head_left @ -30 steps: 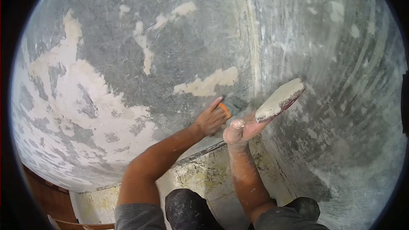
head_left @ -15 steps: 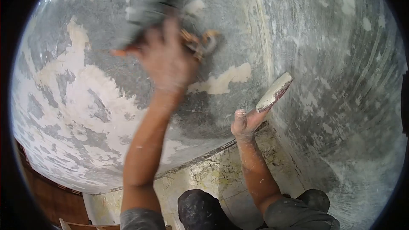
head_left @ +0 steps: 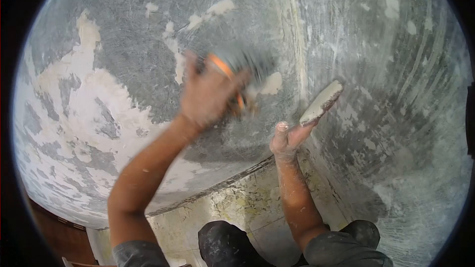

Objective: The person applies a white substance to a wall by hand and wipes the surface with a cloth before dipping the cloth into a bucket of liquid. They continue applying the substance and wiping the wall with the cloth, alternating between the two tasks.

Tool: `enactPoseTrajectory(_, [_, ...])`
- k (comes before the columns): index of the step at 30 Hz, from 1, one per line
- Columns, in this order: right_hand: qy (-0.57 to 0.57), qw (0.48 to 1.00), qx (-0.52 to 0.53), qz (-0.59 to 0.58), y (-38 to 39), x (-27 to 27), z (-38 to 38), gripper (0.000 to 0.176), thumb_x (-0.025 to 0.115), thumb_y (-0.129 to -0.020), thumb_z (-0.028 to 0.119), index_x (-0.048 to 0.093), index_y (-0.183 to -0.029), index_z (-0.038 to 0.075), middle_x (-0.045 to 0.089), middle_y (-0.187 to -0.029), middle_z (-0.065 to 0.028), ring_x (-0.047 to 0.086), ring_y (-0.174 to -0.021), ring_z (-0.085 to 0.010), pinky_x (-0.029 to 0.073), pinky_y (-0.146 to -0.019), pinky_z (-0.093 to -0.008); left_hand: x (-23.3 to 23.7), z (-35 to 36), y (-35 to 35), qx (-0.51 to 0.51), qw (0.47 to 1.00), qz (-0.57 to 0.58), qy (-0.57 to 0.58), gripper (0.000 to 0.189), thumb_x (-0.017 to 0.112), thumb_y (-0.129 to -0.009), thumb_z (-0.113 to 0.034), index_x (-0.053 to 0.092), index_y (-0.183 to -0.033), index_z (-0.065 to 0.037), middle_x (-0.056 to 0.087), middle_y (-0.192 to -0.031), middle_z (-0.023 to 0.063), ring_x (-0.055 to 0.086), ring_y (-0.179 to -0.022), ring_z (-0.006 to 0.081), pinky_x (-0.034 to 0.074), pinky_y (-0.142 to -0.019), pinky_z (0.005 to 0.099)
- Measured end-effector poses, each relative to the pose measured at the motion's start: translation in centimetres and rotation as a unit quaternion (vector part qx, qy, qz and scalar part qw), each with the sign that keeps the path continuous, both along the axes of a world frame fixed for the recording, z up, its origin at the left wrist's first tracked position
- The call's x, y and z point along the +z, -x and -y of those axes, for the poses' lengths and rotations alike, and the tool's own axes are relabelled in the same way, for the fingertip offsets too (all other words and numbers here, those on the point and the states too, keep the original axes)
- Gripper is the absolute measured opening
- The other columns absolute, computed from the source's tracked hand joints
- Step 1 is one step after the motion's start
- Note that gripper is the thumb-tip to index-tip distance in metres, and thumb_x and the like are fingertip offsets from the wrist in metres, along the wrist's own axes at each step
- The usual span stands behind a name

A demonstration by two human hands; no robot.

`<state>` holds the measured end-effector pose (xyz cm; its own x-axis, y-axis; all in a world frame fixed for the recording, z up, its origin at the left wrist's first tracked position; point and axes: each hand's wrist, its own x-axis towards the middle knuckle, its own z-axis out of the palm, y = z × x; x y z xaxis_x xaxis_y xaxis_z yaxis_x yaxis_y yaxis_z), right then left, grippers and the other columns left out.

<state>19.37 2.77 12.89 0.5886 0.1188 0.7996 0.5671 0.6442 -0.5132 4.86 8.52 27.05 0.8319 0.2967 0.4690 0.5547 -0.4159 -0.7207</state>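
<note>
In the head view, the left hand [head_left: 204, 93], curled around a blurred orange-edged tool [head_left: 233, 62] at its fingers, seems mid-stroke over the wall [head_left: 133, 34], the next move calling for even pressure, while the right hand [head_left: 288, 141] (thumb raised, finger grip impossible to tell) bears a pale-coated board [head_left: 321, 103] ahead.

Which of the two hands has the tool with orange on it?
The left hand: its blurred tool shows orange, while the right hand holds a pale-topped slab with no orange visible.
</note>
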Motion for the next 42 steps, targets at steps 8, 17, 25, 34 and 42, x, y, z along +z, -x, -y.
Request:
enactPoseTrajectory(8, [0.139,0.980,0.076,-0.119,4.7,-3.8,-3.3,0.088,0.038,-0.091,0.054,0.003,-0.144,-0.008,0.007,-0.149,-0.0291,0.008,-0.139,-0.0418,0.002,-0.109,-0.0558,4.6,-1.6,-3.3,-0.027,0.966,0.239,-0.098,0.029,0.055,-0.075,-0.011,0.058,-0.104,-0.010,0.054,-0.106,0.0132,0.054,-0.106,0.0269,0.037,-0.088,0.0500])
enactPoseTrajectory(17, [0.149,0.981,0.001,-0.123,3.7,-4.3,-3.1,0.074,0.031,-0.096,0.046,0.011,-0.143,-0.008,0.013,-0.148,-0.0279,0.014,-0.138,-0.0401,0.010,-0.110,-0.0484,-21.8,1.9,6.4,-0.091,0.896,-0.230,0.370,0.042,0.060,-0.075,-0.018,0.062,-0.116,-0.015,0.052,-0.122,0.0065,0.038,-0.126,0.0257,0.021,-0.113,0.0431])
enactPoseTrajectory(25, [0.313,0.950,0.019,0.012,12.5,-3.3,-5.3,0.107,0.017,-0.080,0.079,-0.003,-0.144,-0.006,-0.008,-0.151,-0.0249,-0.006,-0.140,-0.0393,-0.007,-0.107,-0.0615,-11.4,9.6,10.6,-0.087,0.881,0.289,0.366,0.056,0.050,-0.055,0.008,0.067,-0.106,-0.008,0.058,-0.100,0.0160,0.055,-0.095,0.0349,0.040,-0.094,0.0439])
enactPoseTrajectory(34, [0.361,0.931,-0.024,-0.045,5.5,-1.0,-6.6,0.106,0.018,-0.081,0.078,0.001,-0.144,-0.006,-0.009,-0.152,-0.0220,-0.008,-0.141,-0.0349,-0.008,-0.105,-0.0635,2.0,7.7,10.5,-0.246,0.609,0.753,0.042,0.039,0.039,-0.077,-0.002,0.058,-0.110,0.003,0.056,-0.109,0.0174,0.058,-0.087,0.0256,0.054,-0.066,0.0337])
enactPoseTrajectory(42, [0.280,0.959,0.000,0.038,2.0,3.4,-9.0,0.112,0.023,-0.078,0.081,-0.004,-0.145,-0.004,-0.012,-0.151,-0.0226,-0.015,-0.140,-0.0373,-0.010,-0.104,-0.0652,-2.2,3.1,10.5,-0.264,0.645,0.710,-0.098,0.039,0.040,-0.072,0.001,0.062,-0.104,0.008,0.059,-0.107,0.0175,0.056,-0.097,0.0276,0.045,-0.089,0.0378])
